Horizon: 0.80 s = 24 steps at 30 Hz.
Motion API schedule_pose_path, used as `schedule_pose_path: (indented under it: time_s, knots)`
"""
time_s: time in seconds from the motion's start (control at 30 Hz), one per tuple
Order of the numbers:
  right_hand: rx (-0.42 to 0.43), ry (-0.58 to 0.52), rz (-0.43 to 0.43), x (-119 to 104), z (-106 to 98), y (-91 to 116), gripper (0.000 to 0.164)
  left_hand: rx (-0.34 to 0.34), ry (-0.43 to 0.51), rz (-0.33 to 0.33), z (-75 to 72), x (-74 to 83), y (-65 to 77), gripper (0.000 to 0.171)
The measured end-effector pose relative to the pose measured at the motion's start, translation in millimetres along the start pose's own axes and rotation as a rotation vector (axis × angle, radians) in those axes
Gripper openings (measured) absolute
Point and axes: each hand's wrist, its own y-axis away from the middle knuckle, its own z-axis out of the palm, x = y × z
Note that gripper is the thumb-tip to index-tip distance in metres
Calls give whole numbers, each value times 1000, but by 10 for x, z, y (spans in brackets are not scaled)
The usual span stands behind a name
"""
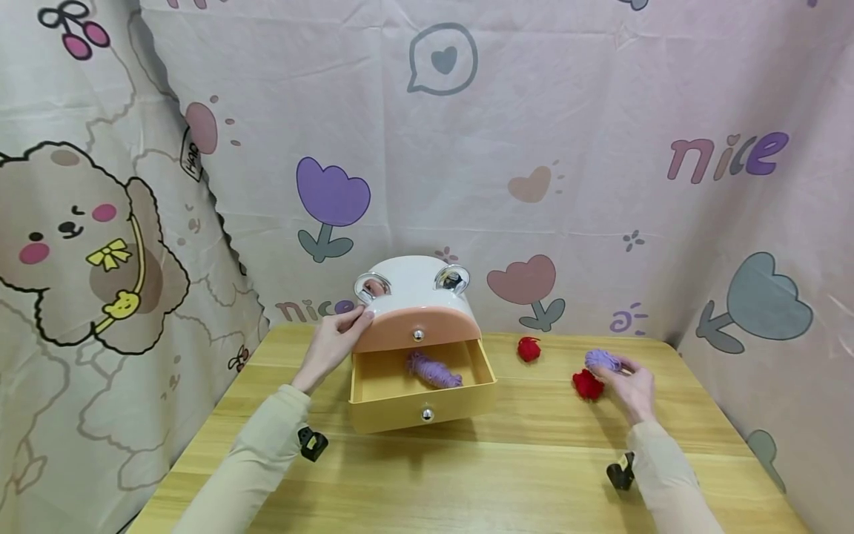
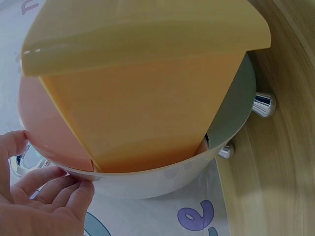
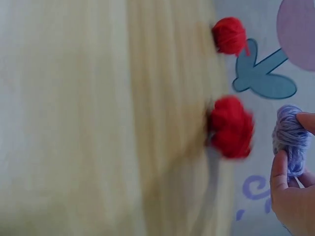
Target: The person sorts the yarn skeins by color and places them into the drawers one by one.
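A small white desktop drawer cabinet [image 1: 415,280] with a pink upper drawer [image 1: 387,335] and ear-like chrome rings stands at the back of the table. Its yellow drawer [image 1: 394,411] is pulled out and holds a purple yarn bundle [image 1: 437,372]. My left hand [image 1: 336,345] grips the cabinet's upper left edge; the left wrist view shows thumb and fingers [image 2: 81,196] at the rim. Over at the right, my right hand [image 1: 632,389] pinches a lavender yarn ball [image 3: 289,135] between thumb and fingers, close above a red yarn ball [image 1: 588,386].
Another red yarn ball [image 1: 529,348] lies farther back, between the cabinet and my right hand. Behind the wooden table [image 1: 534,475] hangs a printed curtain [image 1: 440,148], with more curtain along both sides. Chrome feet [image 2: 265,104] show under the cabinet.
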Motion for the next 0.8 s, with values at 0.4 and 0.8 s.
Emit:
schedule_pose_path:
  time_s: [0.4, 0.8]
  knots:
    - [-79, -142, -62, -361, 126, 112, 66, -2, -3, -5, -3, 4, -1, 57]
    - [-186, -214, -156, -746, 293, 309, 65, -8, -3, -6, -5, -4, 0, 59]
